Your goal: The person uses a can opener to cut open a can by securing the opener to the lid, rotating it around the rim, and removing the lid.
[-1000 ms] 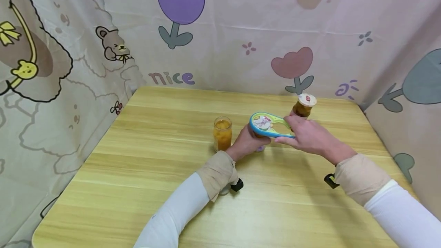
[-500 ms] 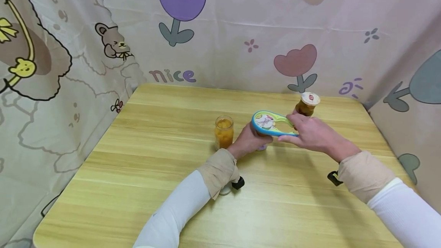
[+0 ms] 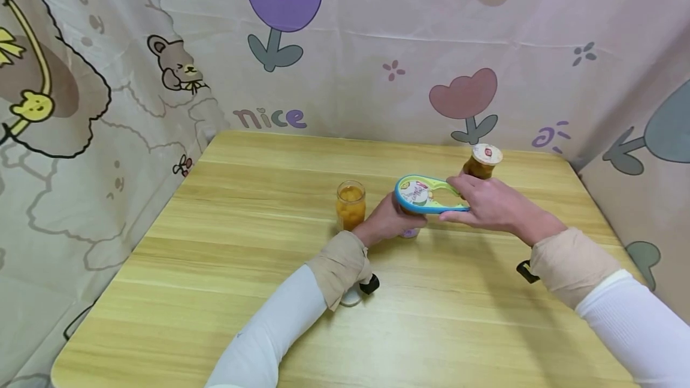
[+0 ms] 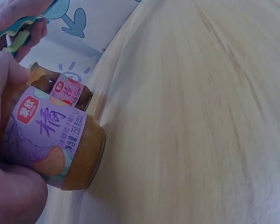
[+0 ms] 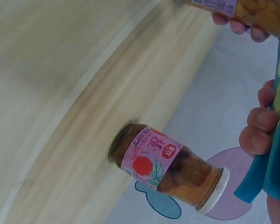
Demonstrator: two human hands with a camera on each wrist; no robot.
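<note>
My left hand [image 3: 385, 220] grips a glass jar with a purple label [image 4: 49, 126]; orange pieces show through its glass in the right wrist view. The jar stands on the wooden table, mostly covered by the hand in the head view. Over its top lies the wide end of a blue and green jar opener [image 3: 415, 193]. My right hand [image 3: 493, 202] grips the opener's handles, fingers curled round them in the right wrist view. The jar's own lid is hidden beneath the opener.
Left of my left hand stands an uncovered glass jar [image 3: 351, 211] of orange fruit. Behind my right hand is a brown-filled jar [image 5: 163, 161] with a pink label and white lid. A round, pale lid-like disc [image 3: 351, 297] lies under my left wrist. Printed curtains [image 3: 356, 11] border the table.
The opener and my right hand have shifted very slightly to the right. The view itself has moved a little; both grips look the same.
</note>
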